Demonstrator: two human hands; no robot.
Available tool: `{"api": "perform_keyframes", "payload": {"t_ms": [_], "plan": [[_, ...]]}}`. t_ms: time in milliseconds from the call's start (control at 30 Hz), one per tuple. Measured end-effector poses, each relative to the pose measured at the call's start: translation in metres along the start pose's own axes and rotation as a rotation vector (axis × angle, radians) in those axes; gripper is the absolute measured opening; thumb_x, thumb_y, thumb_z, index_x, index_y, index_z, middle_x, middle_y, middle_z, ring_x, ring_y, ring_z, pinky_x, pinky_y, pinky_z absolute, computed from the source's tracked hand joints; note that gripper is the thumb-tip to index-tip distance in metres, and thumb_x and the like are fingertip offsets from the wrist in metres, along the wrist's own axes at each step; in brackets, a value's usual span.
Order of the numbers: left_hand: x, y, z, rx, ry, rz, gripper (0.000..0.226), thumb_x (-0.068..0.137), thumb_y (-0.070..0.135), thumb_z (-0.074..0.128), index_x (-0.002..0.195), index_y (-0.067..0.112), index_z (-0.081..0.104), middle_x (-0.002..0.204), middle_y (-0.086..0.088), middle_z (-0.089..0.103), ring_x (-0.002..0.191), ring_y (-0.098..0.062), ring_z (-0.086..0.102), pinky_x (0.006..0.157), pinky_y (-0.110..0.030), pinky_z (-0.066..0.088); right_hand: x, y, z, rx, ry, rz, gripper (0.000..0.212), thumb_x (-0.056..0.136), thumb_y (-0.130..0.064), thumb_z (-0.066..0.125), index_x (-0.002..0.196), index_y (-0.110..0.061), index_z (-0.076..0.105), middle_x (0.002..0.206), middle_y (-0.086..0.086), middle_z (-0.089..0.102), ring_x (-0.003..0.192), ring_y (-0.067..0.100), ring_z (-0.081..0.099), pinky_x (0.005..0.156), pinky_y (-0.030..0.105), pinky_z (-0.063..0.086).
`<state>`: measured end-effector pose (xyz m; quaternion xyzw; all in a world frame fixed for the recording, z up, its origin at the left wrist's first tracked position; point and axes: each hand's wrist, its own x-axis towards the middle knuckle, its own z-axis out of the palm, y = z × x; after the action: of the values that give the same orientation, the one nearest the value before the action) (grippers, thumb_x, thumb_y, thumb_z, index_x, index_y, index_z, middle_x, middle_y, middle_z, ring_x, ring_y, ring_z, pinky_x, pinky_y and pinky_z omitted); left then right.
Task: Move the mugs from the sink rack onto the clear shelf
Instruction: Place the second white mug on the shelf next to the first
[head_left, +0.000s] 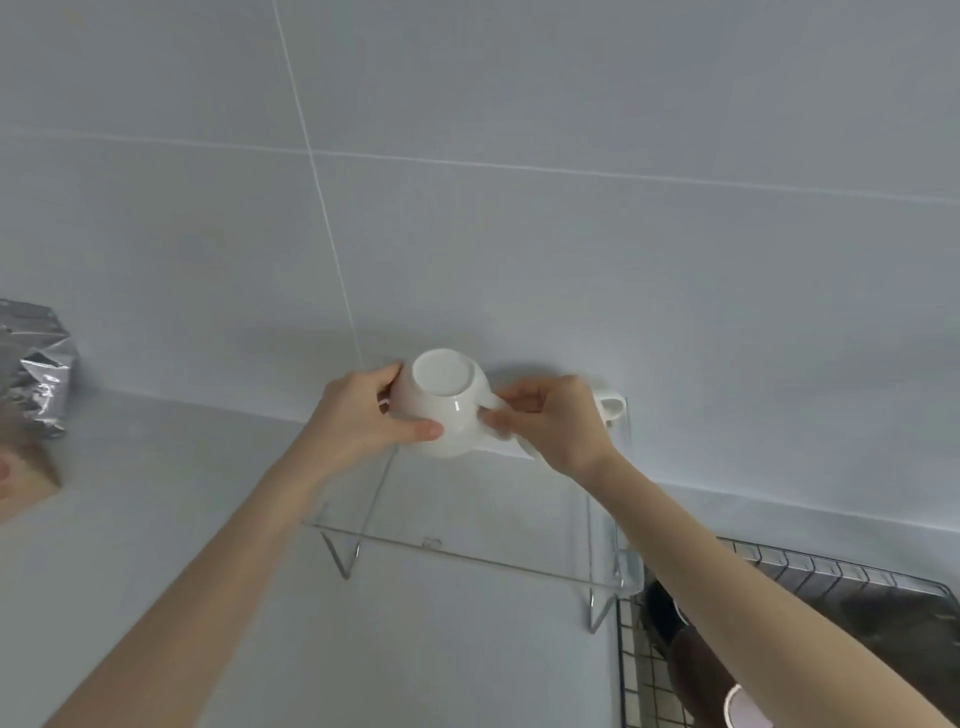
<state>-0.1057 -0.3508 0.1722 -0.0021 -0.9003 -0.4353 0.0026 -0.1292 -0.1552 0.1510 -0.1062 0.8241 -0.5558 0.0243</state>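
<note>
A white mug (441, 402) is held upside down, base facing me, over the back of the clear shelf (467, 558) near the wall. My left hand (363, 415) grips its body from the left. My right hand (556, 423) pinches its handle from the right. Another white mug (610, 406) stands on the shelf's back right corner, mostly hidden behind my right hand. The wire sink rack (810, 569) lies at the lower right, with a dark mug (698, 670) in it under my right forearm.
A crumpled silver foil bag (36, 369) stands on the grey counter at the far left, with a brown piece (31, 483) below it. The tiled wall rises directly behind the shelf. A pale round rim (740, 706) shows in the rack at the bottom edge.
</note>
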Motion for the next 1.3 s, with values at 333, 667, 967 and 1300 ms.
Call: {"api": "perform_keyframes", "payload": {"t_ms": [333,667,967,1300], "plan": [[0.043,-0.066,-0.004,-0.055,0.020,-0.048,0.078,0.035,0.054,0.068,0.107,0.023,0.060,0.098,0.003,0.068,0.095,-0.013,0.063,0.090,-0.027,0.049,0.059,0.023,0.051,-0.037,-0.027,0.117,0.017,0.069,-0.017,0.075,0.085,-0.012,0.072,0.060,-0.010,0.064,0.059,0.001,0.059,0.054,0.001,0.040],[0.054,-0.079,0.010,-0.084,0.081,0.006,0.087,0.046,0.041,0.070,0.128,0.021,0.049,0.098,0.006,0.058,0.091,-0.013,0.052,0.087,-0.024,0.041,0.072,0.032,0.059,-0.058,-0.030,0.135,0.013,0.070,-0.016,0.073,0.082,-0.012,0.072,0.056,-0.009,0.061,0.059,0.005,0.056,0.051,0.001,0.037],[0.054,-0.083,0.012,-0.088,0.068,-0.021,0.083,0.047,0.044,0.070,0.124,0.020,0.050,0.108,-0.001,0.064,0.101,-0.016,0.058,0.095,-0.029,0.041,0.073,0.031,0.059,-0.084,-0.048,0.162,0.022,0.070,-0.014,0.071,0.092,-0.012,0.070,0.072,-0.003,0.067,0.081,0.015,0.062,0.063,0.004,0.042],[-0.019,0.014,0.082,-0.121,0.276,0.315,0.053,0.076,0.018,0.065,0.126,0.012,0.049,0.124,0.004,0.055,0.110,-0.003,0.049,0.093,-0.004,0.032,-0.018,-0.005,-0.078,0.023,-0.013,-0.005,0.027,0.084,0.001,0.055,0.105,-0.013,0.062,0.103,-0.004,0.065,0.094,0.004,0.062,0.087,0.011,0.047]]}}
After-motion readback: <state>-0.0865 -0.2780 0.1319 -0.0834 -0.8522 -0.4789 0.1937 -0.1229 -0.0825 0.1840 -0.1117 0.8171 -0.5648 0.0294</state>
